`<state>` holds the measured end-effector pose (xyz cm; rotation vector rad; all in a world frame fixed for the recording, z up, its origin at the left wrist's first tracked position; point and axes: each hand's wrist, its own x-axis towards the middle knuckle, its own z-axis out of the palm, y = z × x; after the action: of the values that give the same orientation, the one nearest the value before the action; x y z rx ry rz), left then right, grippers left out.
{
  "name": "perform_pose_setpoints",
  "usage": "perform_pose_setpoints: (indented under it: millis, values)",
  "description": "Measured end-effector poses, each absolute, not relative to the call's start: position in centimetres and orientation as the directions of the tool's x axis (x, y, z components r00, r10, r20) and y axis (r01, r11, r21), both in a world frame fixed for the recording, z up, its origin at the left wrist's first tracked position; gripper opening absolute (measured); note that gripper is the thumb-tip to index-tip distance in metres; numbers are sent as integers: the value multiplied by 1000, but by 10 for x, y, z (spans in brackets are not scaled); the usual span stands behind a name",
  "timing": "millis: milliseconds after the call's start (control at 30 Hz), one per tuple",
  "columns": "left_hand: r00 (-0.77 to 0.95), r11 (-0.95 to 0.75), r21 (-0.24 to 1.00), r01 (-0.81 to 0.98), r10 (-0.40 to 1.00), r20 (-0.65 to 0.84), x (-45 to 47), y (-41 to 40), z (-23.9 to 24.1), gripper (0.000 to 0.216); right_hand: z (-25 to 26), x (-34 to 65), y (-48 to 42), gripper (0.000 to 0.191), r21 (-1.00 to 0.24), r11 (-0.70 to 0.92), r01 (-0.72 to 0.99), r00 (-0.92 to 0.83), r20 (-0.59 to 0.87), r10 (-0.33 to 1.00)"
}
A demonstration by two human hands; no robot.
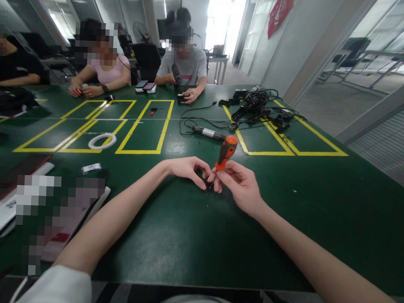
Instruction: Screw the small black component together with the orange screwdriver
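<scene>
My right hand [238,184] is closed around an orange-and-black screwdriver [226,151], held nearly upright with its tip down on a small dark part [207,187] lying on the green table [171,239]. My left hand [188,168] pinches that small dark part from the left, its fingers curled around it. Both hands meet at the middle of the table, fingertips almost touching. The part is mostly hidden by my fingers.
A black-and-silver electric screwdriver [207,133] with its cable lies just beyond my hands. A tangle of black cables [257,107] sits at the far right, a white tape ring [102,141] at the left. Yellow tape rectangles mark the table. Three people sit at the far side.
</scene>
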<state>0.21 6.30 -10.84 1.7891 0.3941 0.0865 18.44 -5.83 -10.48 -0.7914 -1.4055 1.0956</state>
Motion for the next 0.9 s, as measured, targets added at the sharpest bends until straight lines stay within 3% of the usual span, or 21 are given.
perform_pose_setpoints:
  millis: [900]
  values:
    - [927, -190, 955, 229, 343, -154, 1, 66, -115, 35, -100, 187, -57, 37, -910, 413, -35, -101, 415, 904]
